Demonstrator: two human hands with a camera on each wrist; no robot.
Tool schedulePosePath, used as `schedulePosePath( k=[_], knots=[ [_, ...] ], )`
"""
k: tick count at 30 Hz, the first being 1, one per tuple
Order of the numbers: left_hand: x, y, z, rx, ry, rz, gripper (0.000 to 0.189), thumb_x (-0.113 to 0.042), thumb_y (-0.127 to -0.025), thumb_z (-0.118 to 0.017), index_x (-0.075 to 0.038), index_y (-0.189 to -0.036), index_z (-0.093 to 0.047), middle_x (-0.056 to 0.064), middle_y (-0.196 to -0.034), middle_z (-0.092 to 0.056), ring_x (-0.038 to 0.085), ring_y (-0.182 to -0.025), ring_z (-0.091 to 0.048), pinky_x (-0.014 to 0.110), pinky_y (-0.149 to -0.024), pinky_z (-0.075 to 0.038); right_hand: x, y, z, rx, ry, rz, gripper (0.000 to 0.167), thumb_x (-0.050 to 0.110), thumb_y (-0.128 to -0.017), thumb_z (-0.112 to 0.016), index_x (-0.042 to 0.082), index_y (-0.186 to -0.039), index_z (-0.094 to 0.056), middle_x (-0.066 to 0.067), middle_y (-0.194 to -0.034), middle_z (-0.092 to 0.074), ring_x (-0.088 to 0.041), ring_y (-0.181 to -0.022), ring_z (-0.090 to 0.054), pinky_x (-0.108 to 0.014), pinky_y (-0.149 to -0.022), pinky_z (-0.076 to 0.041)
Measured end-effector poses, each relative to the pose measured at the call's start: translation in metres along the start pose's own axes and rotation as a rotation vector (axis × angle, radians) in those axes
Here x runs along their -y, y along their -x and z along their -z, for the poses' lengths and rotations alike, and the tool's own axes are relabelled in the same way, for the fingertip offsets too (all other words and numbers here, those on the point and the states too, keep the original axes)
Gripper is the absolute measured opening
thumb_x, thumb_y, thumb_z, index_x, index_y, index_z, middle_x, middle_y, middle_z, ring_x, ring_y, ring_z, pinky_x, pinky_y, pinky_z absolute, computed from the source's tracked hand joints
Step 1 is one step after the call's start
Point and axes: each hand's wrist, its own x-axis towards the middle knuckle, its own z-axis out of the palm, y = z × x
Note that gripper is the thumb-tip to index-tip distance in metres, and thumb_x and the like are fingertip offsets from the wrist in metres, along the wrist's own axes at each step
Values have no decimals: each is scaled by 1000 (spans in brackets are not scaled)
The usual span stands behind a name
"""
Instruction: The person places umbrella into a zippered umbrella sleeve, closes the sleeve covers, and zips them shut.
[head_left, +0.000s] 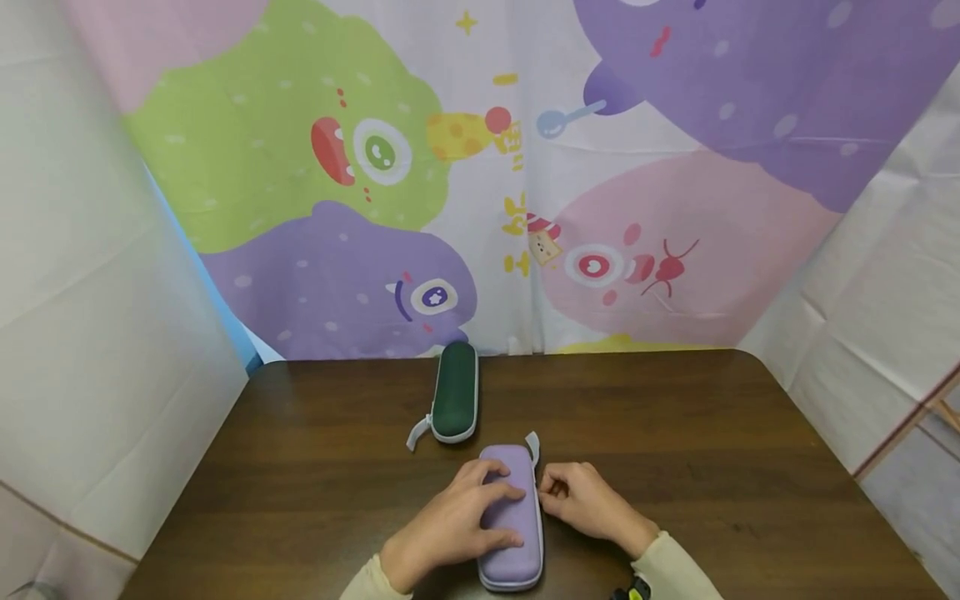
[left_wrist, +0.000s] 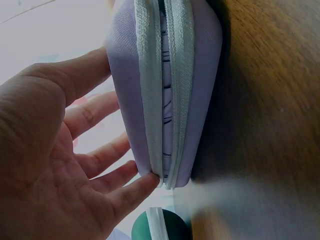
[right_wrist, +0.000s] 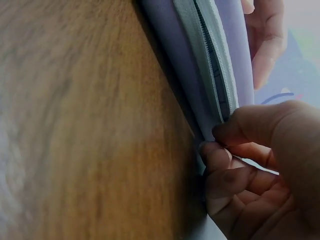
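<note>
Both hands on the lilac zip case [head_left: 512, 521], low centre of the head view, on the dark wood tabletop [head_left: 712, 433].

Left hand [head_left: 457, 525] lies flat over the lid, fingers straight and spread, apparently to steady it. Right hand [head_left: 588, 500] sits at the case's right edge, its grip curled and pinching at the grey zipper [right_wrist: 212, 75]; the pull itself is hidden. Left wrist view shows the zipper gaping. Green zip case [head_left: 455, 392] lies just beyond, apart.
</note>
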Motion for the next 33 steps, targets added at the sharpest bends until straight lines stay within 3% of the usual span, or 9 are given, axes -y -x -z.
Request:
schedulePosePath(
  k=[13, 23, 33],
  knots=[
    [-1, 0, 1, 1, -7, 5, 48, -47, -85, -82, -25, -127, -73, 3, -143, -54, 24, -136, -47, 43, -104, -52, 1, -1, 0, 24, 10, 51, 22, -1, -80, -72, 18, -72, -64, 14, -68, -61, 7, -63, -53, -17, -57, -49],
    [-1, -1, 0, 7, -11, 5, 49, -48, -86, -81, -25, -128, -73, 3, -144, -53, 24, -137, -46, 43, -106, -51, 2, 0, 1, 31, 9, 40, 24, -2, -80, -73, 18, -71, -64, 15, -67, -60, 8, -62, -52, -17, -57, -48],
    [0, -1, 0, -1, -13, -2, 48, -46, -85, -83, -23, -126, -74, 4, -142, -54, 25, -137, -47, 41, -106, -50, 2, 1, 5, 84, 8, 79, 23, -3, -79, -73, 18, -72, -66, 14, -69, -62, 8, -65, -54, -17, -59, -50]
  ],
)
